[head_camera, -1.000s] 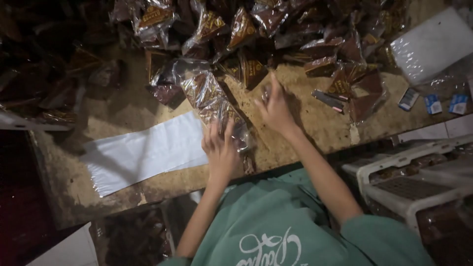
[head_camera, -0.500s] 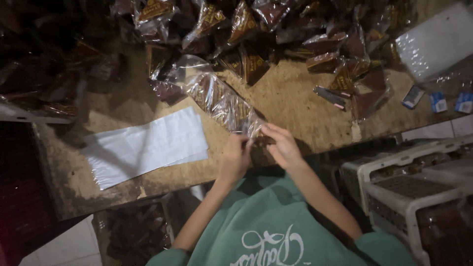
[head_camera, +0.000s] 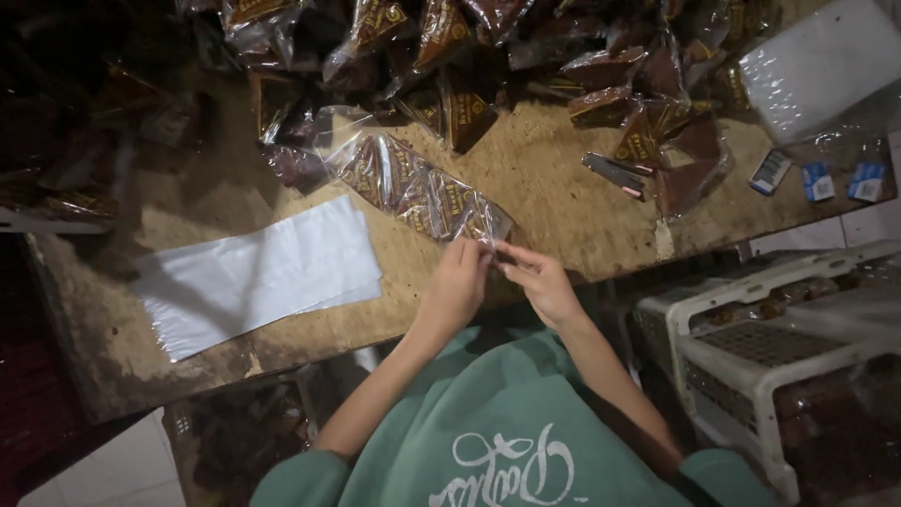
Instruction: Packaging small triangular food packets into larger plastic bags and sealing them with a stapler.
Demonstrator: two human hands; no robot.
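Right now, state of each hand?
Left hand: closed, pinching the near end of the long clear bag of brown packets.
Right hand: closed, fingertips pinching the same bag end.

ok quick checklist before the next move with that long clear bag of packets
1. Both hands on the bag's near end: left hand and right hand pinch it. Ok.
2. Long clear bag lies flat on the wooden table. Ok.
3. Packets sit in a row inside. Ok.
4. Near end sealed: hidden by fingers. Cannot tell.
5. Stack of white bags lies apart from the grip. Ok.
6. Pile of loose packets touches the bag's far end. Not ok.
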